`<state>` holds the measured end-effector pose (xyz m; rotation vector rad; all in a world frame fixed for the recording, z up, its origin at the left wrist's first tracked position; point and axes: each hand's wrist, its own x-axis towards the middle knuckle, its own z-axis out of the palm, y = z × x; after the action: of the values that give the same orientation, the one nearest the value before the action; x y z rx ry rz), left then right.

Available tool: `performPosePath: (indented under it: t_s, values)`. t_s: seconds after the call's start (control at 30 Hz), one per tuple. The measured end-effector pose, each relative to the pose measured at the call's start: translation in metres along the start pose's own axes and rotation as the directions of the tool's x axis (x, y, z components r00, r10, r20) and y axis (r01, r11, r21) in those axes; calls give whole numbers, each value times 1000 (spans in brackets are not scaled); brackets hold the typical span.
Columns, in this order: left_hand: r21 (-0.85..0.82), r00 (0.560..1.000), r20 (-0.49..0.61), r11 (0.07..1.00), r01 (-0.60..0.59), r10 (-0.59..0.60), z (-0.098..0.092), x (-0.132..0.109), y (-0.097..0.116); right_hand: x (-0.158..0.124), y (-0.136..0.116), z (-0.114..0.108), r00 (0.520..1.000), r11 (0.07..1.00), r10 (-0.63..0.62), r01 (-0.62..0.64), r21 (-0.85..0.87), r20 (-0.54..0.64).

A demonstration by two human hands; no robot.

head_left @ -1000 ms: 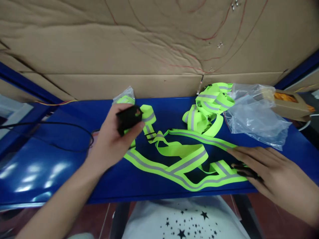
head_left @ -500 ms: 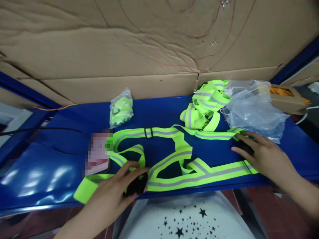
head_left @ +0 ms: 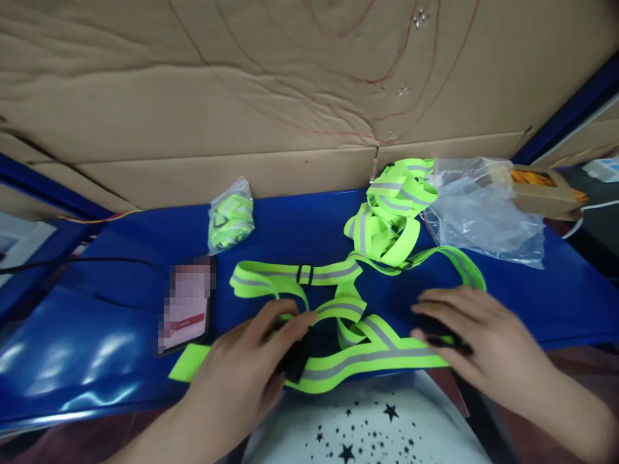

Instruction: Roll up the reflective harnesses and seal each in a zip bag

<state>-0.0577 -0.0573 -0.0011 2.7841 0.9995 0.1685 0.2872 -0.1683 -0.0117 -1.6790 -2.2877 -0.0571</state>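
A neon-green reflective strap harness (head_left: 377,356) with a grey stripe lies in loops along the front of the blue table. My left hand (head_left: 236,367) is closed around a black buckle (head_left: 296,357) on the strap, near the table's front edge. On the right, my right hand (head_left: 488,341) grips another black buckle (head_left: 435,325), its shape partly covered by the fingers. Green webbing runs from there behind the hand and in front of it. A black slider (head_left: 305,274) sits on the far loop.
A phone (head_left: 186,306) lies left of the straps. Behind are a bagged green strap (head_left: 231,214), a heap of green straps (head_left: 391,212), clear plastic bags (head_left: 488,212) and a small cardboard box (head_left: 546,193). A cardboard panel (head_left: 193,116) rises at the back.
My right hand has come left and nearer with its buckle, bringing the strap along. My left hand has shifted slightly right. The left loop has drawn away from the phone.
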Motion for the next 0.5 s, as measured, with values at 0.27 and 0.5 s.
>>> performPosePath:
  t_s: [0.27,0.5]
  values:
    - [-68,880,348,945,-320,323,3,73,14,39,-21,29,950,907,-11,-122,402,312]
    - [-64,922,379,996,-60,80,7,65,-4,18,2,-1,890,800,75,-323,507,449]
